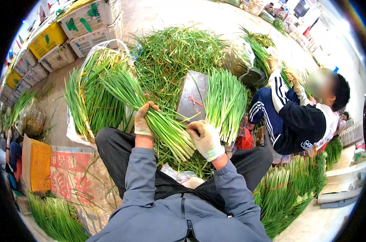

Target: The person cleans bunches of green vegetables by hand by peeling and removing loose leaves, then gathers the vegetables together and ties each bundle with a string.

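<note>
The left hand [144,121] is curling its fingers around a bunch of long green stalks [159,123], out in front of the lap. The right hand [206,139] is bending its fingers in by the pale ends — I cannot tell if it is pinching any. A white bag [73,128] of greens is standing on the left, a metal box [192,94] is sitting ahead, and another pile [227,103] is lying beside it — a person [308,117] is sitting close on the right.

grey zip-front jacket [183,218], dark trousers [114,151], pale work gloves [206,140] with tan, soiled fingers [196,128]
</note>
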Available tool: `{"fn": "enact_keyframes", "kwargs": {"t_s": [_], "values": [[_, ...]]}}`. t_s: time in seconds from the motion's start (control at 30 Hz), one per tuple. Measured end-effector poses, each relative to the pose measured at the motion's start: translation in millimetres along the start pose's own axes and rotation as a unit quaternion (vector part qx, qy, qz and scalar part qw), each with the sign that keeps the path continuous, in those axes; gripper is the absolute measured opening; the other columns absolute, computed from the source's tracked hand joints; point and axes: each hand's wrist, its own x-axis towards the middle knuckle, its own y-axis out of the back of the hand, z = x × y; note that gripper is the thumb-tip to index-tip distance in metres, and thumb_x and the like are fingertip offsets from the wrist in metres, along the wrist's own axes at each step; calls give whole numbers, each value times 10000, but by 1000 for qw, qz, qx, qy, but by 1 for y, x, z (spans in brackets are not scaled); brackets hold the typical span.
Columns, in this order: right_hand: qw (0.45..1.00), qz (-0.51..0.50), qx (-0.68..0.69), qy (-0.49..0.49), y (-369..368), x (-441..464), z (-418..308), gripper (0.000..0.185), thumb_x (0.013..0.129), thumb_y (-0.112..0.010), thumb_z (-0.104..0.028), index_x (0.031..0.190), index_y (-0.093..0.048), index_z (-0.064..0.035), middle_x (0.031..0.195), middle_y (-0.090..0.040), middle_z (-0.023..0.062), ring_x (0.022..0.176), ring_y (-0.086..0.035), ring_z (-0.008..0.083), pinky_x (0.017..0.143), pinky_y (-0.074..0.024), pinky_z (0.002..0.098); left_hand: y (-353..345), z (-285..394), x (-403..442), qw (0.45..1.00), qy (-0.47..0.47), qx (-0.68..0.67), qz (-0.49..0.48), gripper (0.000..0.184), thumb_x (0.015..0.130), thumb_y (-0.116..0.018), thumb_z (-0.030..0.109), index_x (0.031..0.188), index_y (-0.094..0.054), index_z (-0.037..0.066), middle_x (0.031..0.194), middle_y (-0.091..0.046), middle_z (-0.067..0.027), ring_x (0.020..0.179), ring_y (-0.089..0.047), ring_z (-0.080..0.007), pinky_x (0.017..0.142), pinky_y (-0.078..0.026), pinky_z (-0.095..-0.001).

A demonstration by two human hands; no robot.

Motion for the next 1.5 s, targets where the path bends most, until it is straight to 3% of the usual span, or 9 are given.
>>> {"fn": "enact_keyframes", "kwargs": {"t_s": [0.3,0.4,0.43,0.53,0.77,0.87,1.17,1.3,1.5], "values": [[997,-47,-53,15,-23,0,5,237,848,-751,-141,1079,-737,-89,928,-698,125,836,-693,320,743,-552,381,4,-6,0,999,21,15,-24,512,931,-695,107,1415,-532,144,1009,-723,-42,903,-716,-229,783,-625,-444],[999,2,47,-6,-12,4,6,162,874,-731,-68,1034,-740,-45,886,-722,79,782,-684,190,726,-541,298,-7,-6,-6,999,21,18,-39,511,929,-705,164,1408,-537,99,1094,-706,-74,1010,-696,-264,832,-620,-462],[978,-9,169,-119,-14,2,10,183,908,-699,-152,1063,-724,-59,949,-726,116,805,-698,244,731,-549,343,-15,-6,-8,998,5,12,-56,499,931,-708,207,1379,-558,47,1131,-697,-94,1061,-685,-285,849,-618,-451],[893,-20,366,-261,18,-3,-6,185,942,-689,-126,1089,-702,-13,894,-694,1,744,-630,68,673,-513,231,-11,-4,-3,997,15,-10,-69,571,921,-718,161,1450,-503,128,1183,-679,-87,1082,-674,-278,888,-609,-520],[862,7,472,-184,23,-17,-3,118,971,-606,-35,1087,-623,-20,1033,-697,139,908,-686,173,830,-556,299,-14,-7,3,996,9,-31,-83,590,897,-725,187,1443,-515,106,1191,-672,-107,1099,-663,-300,920,-586,-508],[727,25,656,-200,21,-26,1,201,977,-674,-149,1117,-572,-47,1049,-710,180,1006,-716,321,903,-591,417,-10,-4,3,997,-12,-29,-71,571,903,-715,178,1434,-521,103,1178,-674,-103,1095,-664,-298,910,-591,-501],[715,-2,668,-204,38,-48,5,183,1008,-624,-137,1145,-561,-33,1048,-716,190,995,-727,324,865,-606,416,0,-4,1,997,64,35,23,510,932,-673,195,1401,-542,46,1041,-701,-80,953,-697,-249,839,-615,-433],[741,-132,567,-337,35,-15,-11,206,1019,-616,-165,1149,-538,-26,1010,-658,128,958,-695,261,831,-591,369,-19,-17,-13,976,80,201,-5,513,874,-706,210,1346,-586,52,994,-700,-69,878,-696,-235,782,-606,-410],[730,-20,636,-248,34,6,-12,186,1016,-603,-148,1172,-553,-61,995,-641,106,953,-671,250,839,-578,428,-32,-21,-23,961,138,226,-82,645,814,-750,233,1399,-537,67,1011,-706,-90,872,-701,-232,775,-605,-387]]}}
